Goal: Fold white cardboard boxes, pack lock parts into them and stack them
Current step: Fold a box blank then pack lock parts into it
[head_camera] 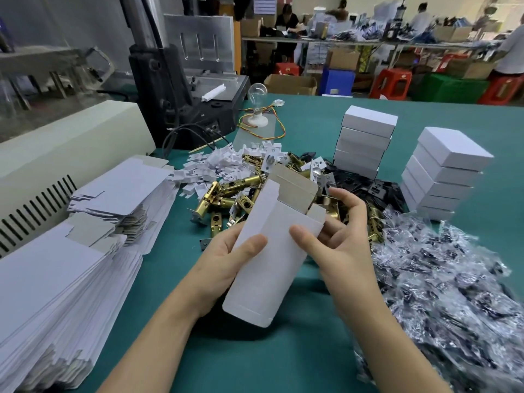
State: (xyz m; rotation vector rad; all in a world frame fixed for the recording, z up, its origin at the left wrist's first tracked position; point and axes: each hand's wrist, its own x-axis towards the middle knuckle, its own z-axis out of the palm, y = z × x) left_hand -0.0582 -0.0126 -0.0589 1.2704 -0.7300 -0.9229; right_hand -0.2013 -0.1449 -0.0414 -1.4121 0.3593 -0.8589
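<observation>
L hand [226, 251] fingers [252, 245] curl round the white box [269, 268], thumb flat on its front. R hand [340, 231] pinches the right edge, other fingers spread behind. Box held tilted above the green counter [283, 358], top flap open. Brass latches [224, 194] heaped just behind. Left: flat blanks [56, 279]. Right: bagged black parts [453, 279]. Beyond: closed-box stacks [365, 140].

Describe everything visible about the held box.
The box is white cardboard outside, grey-brown inside, long and narrow. Its far end is open, flaps standing up. It is held tilted above the table, near the brass lock parts. The left hand grips its left edge, the right hand its right edge, thumbs on the front.
</observation>
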